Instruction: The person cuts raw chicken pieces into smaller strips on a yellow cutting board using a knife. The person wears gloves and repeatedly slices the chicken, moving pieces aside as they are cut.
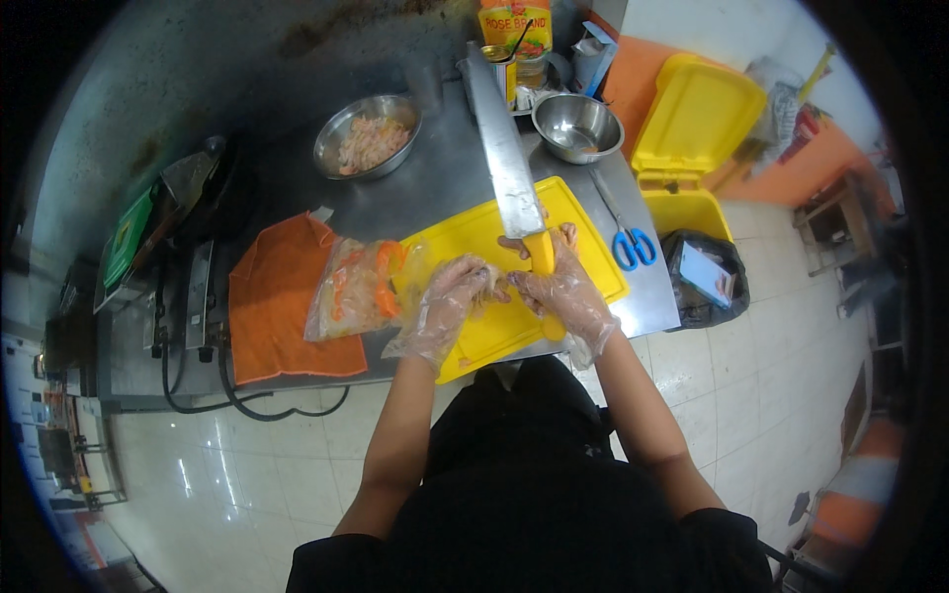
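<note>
We list: left hand (457, 298), fingers pinched on a pale meat scrap (488, 288) mid-board, probably light, soft, slippery, best gripped firmly; right hand (565, 292), clamped round the knife (506, 158), blade toward twelve, likely stiff, weighty; meat bowl (339, 123), eleven o'clock.
</note>
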Demonstrator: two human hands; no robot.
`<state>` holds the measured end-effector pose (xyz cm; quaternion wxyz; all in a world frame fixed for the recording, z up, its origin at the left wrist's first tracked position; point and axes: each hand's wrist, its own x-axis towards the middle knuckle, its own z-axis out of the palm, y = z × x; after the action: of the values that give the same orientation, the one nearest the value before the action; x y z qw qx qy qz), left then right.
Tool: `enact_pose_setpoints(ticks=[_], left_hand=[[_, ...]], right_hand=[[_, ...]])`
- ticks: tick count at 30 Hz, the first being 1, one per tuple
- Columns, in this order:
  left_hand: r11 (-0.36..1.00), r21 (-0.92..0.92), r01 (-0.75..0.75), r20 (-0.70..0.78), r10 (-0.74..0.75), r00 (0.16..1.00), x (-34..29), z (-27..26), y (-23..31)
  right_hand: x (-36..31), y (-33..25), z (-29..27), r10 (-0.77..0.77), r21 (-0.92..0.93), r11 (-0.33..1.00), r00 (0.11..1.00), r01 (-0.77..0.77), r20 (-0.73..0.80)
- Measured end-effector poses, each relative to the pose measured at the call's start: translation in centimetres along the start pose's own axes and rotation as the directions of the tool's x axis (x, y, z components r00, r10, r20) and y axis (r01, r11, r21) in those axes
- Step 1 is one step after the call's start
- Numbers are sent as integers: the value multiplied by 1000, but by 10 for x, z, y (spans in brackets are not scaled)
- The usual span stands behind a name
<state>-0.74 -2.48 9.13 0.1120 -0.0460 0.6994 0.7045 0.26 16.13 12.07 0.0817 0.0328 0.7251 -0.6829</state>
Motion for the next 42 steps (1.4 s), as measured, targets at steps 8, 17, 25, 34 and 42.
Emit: enact_pose_setpoints(ticks=[8,17,25,34,42], left_hand=[[998,64,14,313,-34,949,5,-22,34],[845,499,193,45,-247,968,13,-8,-4],[611,782,119,-87,-82,993,9,-3,-15],[342,866,-363,184,458,870,16,33,-12],[469,880,-79,-32,223,974,35,59,-23]], right_hand=[[21,-20,-12,137,-434,898,984,-76,112],[46,4,-51,152,-599,790,988,-128,-11],[-2,54,-72,95,-646,721,959,-250,-266],[-34,58,-45,84,-598,768,961,-230,-263],[-40,61,-34,176,-405,870,945,-280,-277]])
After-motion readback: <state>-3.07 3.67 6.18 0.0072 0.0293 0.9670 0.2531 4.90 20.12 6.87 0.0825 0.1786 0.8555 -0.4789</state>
